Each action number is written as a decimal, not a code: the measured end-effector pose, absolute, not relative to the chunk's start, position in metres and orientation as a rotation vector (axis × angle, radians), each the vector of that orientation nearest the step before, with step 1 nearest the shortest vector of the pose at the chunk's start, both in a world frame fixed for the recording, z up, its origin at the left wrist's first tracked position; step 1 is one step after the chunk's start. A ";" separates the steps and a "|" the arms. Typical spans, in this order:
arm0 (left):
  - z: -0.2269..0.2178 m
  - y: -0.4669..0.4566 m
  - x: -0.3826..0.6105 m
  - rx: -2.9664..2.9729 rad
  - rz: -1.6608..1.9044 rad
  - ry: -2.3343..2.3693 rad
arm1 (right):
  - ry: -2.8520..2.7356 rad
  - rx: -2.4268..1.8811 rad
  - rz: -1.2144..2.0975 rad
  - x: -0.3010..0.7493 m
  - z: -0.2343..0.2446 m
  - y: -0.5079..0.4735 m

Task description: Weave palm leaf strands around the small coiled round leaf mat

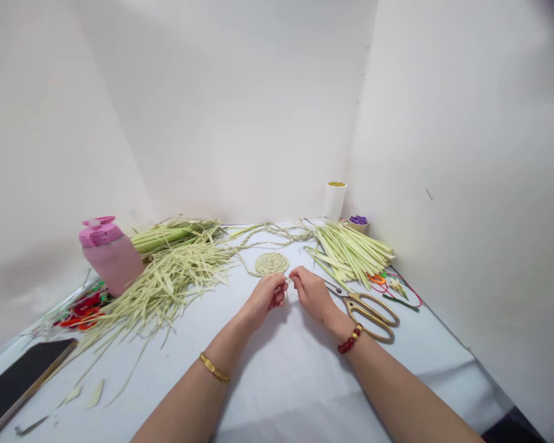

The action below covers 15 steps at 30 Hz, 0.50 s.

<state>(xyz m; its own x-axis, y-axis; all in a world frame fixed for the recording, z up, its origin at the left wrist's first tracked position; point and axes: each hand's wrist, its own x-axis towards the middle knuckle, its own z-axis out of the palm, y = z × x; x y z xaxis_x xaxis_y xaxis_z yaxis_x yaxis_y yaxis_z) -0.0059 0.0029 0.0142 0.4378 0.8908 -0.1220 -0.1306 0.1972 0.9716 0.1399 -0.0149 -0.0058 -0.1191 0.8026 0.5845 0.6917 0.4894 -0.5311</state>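
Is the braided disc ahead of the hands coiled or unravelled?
Coiled: the braided disc lies in round, ring-like turns just beyond the left hand and right hand. Loose braid lies behind it.

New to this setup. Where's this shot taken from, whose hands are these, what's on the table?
There is no machine here: these are a person's bare left hand and right hand. The one picture comes from a camera worn on that person's head, looking forward and down, so the forearms enter from the bottom edge.

Between them, the fingertips pinch a thin strand, too small to make out well. Just beyond lies a flat round coil. On the white table, loose pale strips and a pink bottle are to the left; gold-handled scissors and a bundle of green strips are to the right.
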 end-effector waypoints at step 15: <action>0.012 0.008 -0.008 1.199 0.875 0.889 | -1.697 -1.375 0.225 0.143 -0.001 -0.013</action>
